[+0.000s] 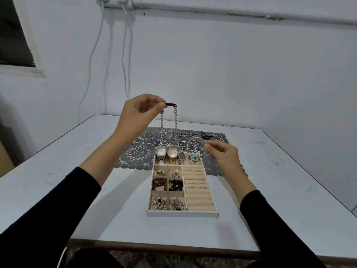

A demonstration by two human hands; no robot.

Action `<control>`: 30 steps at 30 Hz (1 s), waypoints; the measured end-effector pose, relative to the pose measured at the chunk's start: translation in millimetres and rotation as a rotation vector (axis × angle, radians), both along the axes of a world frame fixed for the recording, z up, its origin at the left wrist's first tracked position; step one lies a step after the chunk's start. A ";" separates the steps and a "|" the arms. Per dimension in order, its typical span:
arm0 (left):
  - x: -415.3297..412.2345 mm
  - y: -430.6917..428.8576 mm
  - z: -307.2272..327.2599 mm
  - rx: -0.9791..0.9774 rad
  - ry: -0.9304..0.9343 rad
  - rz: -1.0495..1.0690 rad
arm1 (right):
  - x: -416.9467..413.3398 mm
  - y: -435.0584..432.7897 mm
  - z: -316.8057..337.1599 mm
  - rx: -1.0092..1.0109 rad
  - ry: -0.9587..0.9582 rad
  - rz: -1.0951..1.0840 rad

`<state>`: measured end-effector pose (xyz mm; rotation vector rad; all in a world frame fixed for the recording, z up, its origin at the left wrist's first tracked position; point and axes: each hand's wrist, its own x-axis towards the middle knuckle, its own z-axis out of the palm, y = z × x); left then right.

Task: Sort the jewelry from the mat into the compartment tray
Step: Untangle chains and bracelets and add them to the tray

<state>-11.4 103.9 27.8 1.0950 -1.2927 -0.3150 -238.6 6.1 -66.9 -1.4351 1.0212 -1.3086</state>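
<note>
Most of the jewelry looks sorted already. Seen from the head camera, the compartment tray (182, 213) sits on the counter (77, 171) right in front of the person, and its far end lies over the near edge of the gray lace mat (139, 151). Three watches (161, 154) lie side by side in the top row. The six small boxes on the left hold beads, pearls and little shiny bits. A few rings sit in the ring rolls (197, 187) on the right, and the nearer rolls are bare. Only a little is left, I think: a heap of silver chains (183, 135) and a black cord piece (207, 135) lie on the far part of the mat. The left hand (139, 111) is up high over the mat, well above the tray, and its thumb and fingers pinch a short dark bar (171, 104). A silver chain (175, 120) hangs from the bar in two lines and runs down to the heap on the mat, so it is not lifted all the way yet. The right hand (222, 153) is lower, just beside the far right corner of the tray, and its fingertips pinch a thin silver bangle (193, 140). The bangle hangs over the top right box. Blue charms (194, 158) at its low end look to be inside that box, but I cannot tell if they touch the bottom. My guess is that the bangle goes down first and the chain comes after.
</note>
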 end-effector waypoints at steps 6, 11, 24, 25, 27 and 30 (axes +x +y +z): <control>2.3 2.2 -1.7 0.011 0.000 0.003 | 2.4 -1.1 -3.7 0.052 0.090 0.060; 3.0 3.0 -2.8 0.015 -0.011 0.006 | 5.5 -5.8 -2.7 0.053 0.165 0.076; 2.0 -1.7 -8.6 0.031 -0.013 -0.012 | 1.4 -30.5 14.5 -0.049 0.527 0.232; 1.2 -1.7 -9.1 0.033 -0.014 -0.010 | 2.5 -32.3 15.0 -0.066 0.555 0.236; -0.8 -1.6 -10.3 0.037 -0.017 -0.009 | 6.0 -35.3 14.8 -0.093 0.588 0.238; -4.0 -0.7 -12.3 0.047 -0.021 -0.004 | 12.3 -37.9 12.1 -0.101 0.608 0.239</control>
